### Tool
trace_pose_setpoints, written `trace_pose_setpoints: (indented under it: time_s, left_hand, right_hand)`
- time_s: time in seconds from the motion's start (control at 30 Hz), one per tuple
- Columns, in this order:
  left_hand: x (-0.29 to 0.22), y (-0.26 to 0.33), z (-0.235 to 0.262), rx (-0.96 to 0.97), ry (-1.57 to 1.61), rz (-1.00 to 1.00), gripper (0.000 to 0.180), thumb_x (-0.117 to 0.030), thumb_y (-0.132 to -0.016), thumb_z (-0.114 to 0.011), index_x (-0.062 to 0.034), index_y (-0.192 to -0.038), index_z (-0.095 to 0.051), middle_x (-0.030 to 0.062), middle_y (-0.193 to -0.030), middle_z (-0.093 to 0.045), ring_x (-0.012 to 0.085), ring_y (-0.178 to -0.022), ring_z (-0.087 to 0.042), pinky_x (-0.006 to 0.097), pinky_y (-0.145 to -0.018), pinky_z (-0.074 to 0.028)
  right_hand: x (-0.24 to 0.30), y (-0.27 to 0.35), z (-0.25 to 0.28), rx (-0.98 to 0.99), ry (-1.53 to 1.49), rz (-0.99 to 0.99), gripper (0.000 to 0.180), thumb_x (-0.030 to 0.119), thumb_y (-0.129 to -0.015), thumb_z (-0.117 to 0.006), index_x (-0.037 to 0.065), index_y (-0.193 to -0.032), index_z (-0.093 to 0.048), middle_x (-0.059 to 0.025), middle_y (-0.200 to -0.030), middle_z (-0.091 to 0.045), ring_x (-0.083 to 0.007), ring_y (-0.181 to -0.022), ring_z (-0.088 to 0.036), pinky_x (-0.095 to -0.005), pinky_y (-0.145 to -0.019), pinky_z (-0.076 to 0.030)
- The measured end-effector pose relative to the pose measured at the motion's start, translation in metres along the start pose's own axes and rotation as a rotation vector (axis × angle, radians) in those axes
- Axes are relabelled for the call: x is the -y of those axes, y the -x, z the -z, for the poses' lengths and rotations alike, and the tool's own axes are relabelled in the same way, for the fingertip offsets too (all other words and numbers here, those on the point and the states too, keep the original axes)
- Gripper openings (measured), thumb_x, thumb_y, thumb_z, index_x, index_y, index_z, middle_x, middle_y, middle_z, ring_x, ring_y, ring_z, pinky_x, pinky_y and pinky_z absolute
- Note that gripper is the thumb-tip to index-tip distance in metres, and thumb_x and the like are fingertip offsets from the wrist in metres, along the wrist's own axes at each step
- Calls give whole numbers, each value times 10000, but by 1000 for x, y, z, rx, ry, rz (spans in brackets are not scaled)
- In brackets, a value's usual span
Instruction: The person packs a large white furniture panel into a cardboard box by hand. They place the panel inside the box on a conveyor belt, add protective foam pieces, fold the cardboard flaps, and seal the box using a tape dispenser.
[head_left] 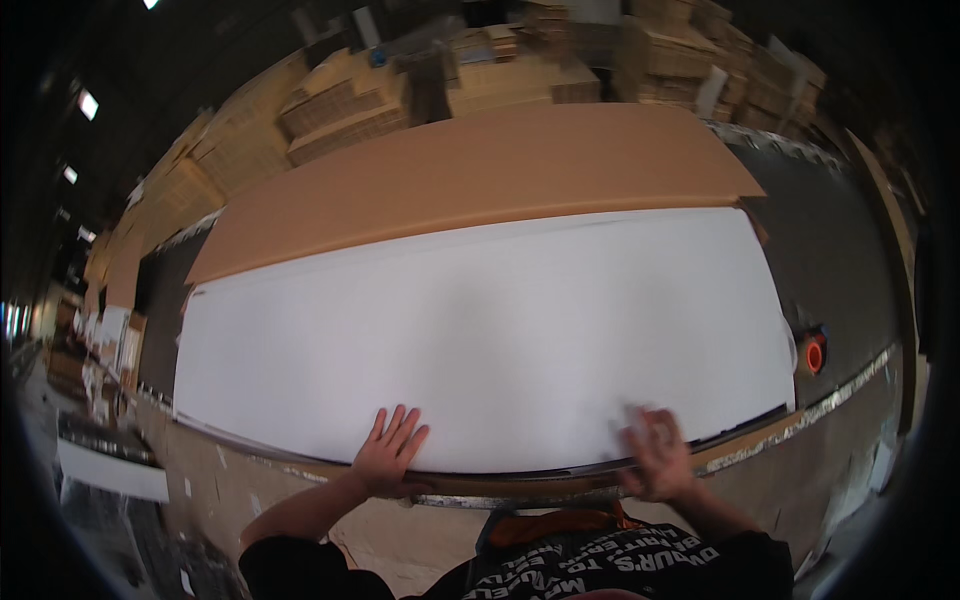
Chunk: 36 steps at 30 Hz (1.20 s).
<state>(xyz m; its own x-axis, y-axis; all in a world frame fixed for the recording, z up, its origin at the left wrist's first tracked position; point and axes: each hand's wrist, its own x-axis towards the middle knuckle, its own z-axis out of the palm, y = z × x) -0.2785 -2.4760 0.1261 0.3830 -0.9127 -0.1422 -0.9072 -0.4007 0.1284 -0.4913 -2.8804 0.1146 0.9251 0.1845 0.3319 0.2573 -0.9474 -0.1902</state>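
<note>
A large white sheet [490, 330] lies flat over a brown cardboard board [480, 165] on a dark work table [840, 250]. My left hand [389, 452] presses flat on the near edge of the white sheet, fingers spread. Also at the sheet's near edge, further right, is my right hand [655, 458]. It is blurred, and something small and pale seems to be in its fingers, though I cannot tell what it is.
An orange roll of tape [814, 352] sits on the table just right of the sheet. Stacks of flat cardboard [350, 110] fill the background behind the table. More boards and clutter stand at the left [100, 350].
</note>
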Motion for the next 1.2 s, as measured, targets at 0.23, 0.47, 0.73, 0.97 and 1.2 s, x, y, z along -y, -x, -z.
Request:
trace_pose_setpoints:
  time_s: [0.23,0.47,0.73,0.97,1.2]
  left_hand:
    - [9,-3,-38,-12,7,-16,891,-529,-857,-552,50,-1441,-211,317,-1492,-167,507,-1379,-135,658,-1093,-102]
    - [-15,-38,-64,-176,-310,-176,975,-492,-809,-632,74,-1448,-160,320,-1497,-138,453,-1406,-100,589,-1135,-59]
    - [-2,6,-48,-693,411,-308,695,-396,-918,-513,63,-1398,-307,306,-1393,-378,438,-1344,-315,589,-1097,-189]
    - [203,231,-23,-582,-56,377,747,-387,-867,-576,47,-1411,-304,249,-1422,-384,440,-1326,-345,572,-1089,-245]
    - [267,337,-36,-377,-78,819,863,-511,-890,-469,60,-1454,-151,261,-1505,-207,474,-1381,-188,550,-1117,-177]
  right_hand:
    - [51,-68,-49,260,-141,-175,787,578,-929,-364,15,-1458,-216,-288,-1505,-170,-461,-1378,-203,-538,-1138,-131]
    - [99,-52,-81,83,26,-162,614,409,-961,-336,34,-1443,-266,-286,-1446,-304,-448,-1355,-264,-556,-1127,-162]
    - [149,-134,-114,200,-114,-123,555,403,-921,-447,22,-1325,-462,-178,-1411,-400,-341,-1330,-328,-513,-1128,-203]
    - [143,-105,-104,319,189,-99,525,281,-937,-350,10,-1384,-392,-220,-1461,-324,-451,-1326,-290,-563,-1087,-237]
    - [126,-98,-93,400,149,-10,551,303,-978,-234,18,-1444,-300,-226,-1496,-263,-459,-1358,-238,-567,-1101,-185]
